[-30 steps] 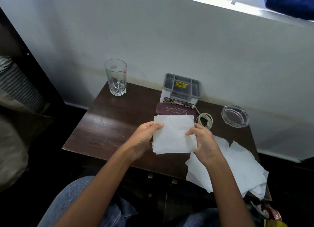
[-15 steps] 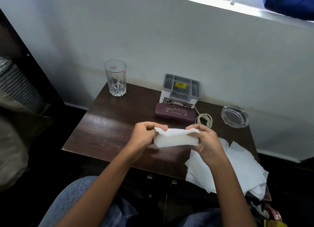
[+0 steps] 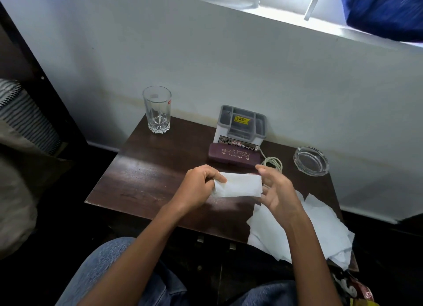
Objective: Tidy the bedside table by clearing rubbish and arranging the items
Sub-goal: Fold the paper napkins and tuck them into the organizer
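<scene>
Our left grip (image 3: 197, 186) pinches one folded tissue (image 3: 240, 188); right grip (image 3: 279, 191) spread; loose tissues (image 3: 325, 228) on the counter (image 3: 148, 175) await sorting.

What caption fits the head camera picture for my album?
Over a table, the left hand pinches a folded tissue, right hand open beside it.

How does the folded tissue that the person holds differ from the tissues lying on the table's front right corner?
The folded tissue is doubled into a narrow strip; the loose tissues lie spread open in wide sheets. The folded tissue is held above the table, pinched by the left hand; the loose tissues rest on the table in an untidy heap and hang over its front edge. Both are thin white paper.
</scene>
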### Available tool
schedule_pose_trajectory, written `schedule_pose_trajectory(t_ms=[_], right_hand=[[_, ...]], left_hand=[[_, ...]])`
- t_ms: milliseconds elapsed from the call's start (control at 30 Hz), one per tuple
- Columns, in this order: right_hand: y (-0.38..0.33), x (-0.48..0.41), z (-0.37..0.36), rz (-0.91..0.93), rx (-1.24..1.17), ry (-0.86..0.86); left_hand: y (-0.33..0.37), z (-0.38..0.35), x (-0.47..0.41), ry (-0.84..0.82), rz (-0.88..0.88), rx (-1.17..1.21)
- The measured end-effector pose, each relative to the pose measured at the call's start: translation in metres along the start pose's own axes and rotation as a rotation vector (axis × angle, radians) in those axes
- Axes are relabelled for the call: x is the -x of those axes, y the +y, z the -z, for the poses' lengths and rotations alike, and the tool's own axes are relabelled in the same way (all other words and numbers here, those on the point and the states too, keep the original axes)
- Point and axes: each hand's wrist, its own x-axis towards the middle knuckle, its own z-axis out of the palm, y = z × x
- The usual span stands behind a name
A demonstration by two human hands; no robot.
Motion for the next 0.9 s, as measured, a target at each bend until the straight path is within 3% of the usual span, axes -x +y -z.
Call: schedule_pose_trajectory(t_ms=[100, 200, 367, 567, 767, 900], right_hand=[[0.002, 0.002, -0.003, 0.094, 0.232, 0.111], [0.006, 0.001, -0.004, 0.151, 0.241, 0.218], [0.004, -0.014, 0.004, 0.273, -0.007, 0.452], [-0.075, -0.073, 0.012, 0.405, -0.144, 0.696], [-0.113, -0.115, 0.003, 0.489, 0.321, 0.779], [-0.117, -0.132, -0.003, 0.508, 0.568, 0.748]], left_hand=[[0.004, 0.001, 0.001, -0.004, -0.01, -0.03], [0.006, 0.002, 0.0, 0.004, 0.005, -0.038], [-0.001, 0.004, 0.0, 0.079, 0.022, -0.068], [0.003, 0.004, -0.002, 0.132, 0.059, 0.118], [0.004, 0.005, -0.002, 0.127, 0.104, 0.271], [0.0, 0.006, -0.004, 0.081, 0.107, 0.229]])
